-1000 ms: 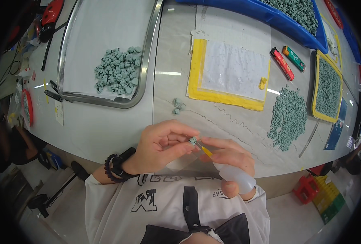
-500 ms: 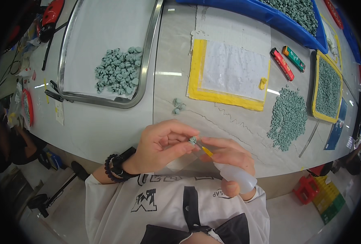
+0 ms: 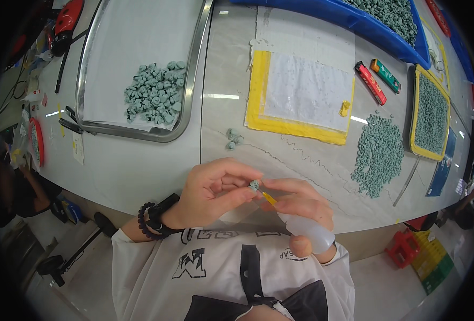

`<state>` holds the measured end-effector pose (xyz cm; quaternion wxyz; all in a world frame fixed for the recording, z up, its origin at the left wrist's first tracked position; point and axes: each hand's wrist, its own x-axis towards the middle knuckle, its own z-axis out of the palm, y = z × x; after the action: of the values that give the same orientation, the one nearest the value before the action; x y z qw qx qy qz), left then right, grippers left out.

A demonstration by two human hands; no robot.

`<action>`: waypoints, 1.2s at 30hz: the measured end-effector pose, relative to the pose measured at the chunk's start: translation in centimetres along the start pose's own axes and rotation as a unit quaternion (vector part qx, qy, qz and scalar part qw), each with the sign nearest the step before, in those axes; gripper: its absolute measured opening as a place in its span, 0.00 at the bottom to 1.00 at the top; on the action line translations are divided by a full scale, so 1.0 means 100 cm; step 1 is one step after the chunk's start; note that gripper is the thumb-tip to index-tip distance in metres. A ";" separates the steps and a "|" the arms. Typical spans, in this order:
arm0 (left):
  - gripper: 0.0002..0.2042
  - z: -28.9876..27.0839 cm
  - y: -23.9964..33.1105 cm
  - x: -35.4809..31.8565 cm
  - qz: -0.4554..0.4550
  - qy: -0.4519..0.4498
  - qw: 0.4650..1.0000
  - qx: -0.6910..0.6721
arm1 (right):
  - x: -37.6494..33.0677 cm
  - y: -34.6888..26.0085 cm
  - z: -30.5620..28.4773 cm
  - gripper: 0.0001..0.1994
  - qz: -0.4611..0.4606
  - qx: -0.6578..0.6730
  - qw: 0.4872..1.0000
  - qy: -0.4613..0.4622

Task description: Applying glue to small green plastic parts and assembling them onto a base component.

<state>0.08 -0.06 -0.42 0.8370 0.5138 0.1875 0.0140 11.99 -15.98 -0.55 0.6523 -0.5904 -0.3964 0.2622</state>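
Between the thumb and forefinger of my left hand (image 3: pixel 210 193) is a small grey-green rosebud-shaped piece (image 3: pixel 254 184). My right hand (image 3: pixel 305 200) is wrapped round a translucent white squeeze bottle (image 3: pixel 313 233) with a yellow tip (image 3: pixel 269 198) and a thin nozzle. That nozzle points at the piece; whether it touches is too small to tell. My right fingertips are close beside the piece. A few similar rosebud pieces (image 3: pixel 233 140) lie on the table just beyond my left hand.
A metal tray (image 3: pixel 167 136) at the far left holds a pile of rosebud pieces. Ahead lies a yellow-edged white sheet (image 3: pixel 301 134). Rightward are two lighters (image 3: pixel 370 83), a heap of tiny green bits (image 3: pixel 377 155) and a yellow-rimmed tray (image 3: pixel 439 156). A blue bin (image 3: pixel 322 20) stands behind.
The squeeze bottle and my right hand have shifted slightly left, bringing the yellow tip closer to the rosebud piece. My left hand has barely moved.
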 end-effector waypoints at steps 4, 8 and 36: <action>0.14 0.001 0.001 0.000 -0.003 -0.001 1.000 0.003 | 0.002 0.000 -0.002 0.22 -0.025 -0.008 1.000 0.007; 0.13 0.002 0.001 0.000 -0.002 0.007 1.000 -0.002 | -0.002 0.001 -0.010 0.20 -0.036 -0.069 0.996 0.046; 0.10 -0.002 -0.004 0.001 0.020 0.028 0.998 0.051 | -0.067 -0.024 -0.117 0.08 0.180 -0.553 0.795 0.169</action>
<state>0.02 -0.07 -0.81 0.8039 0.5586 0.2009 0.0356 17.64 -28.40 0.52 0.2119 -0.9464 -0.2438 0.0069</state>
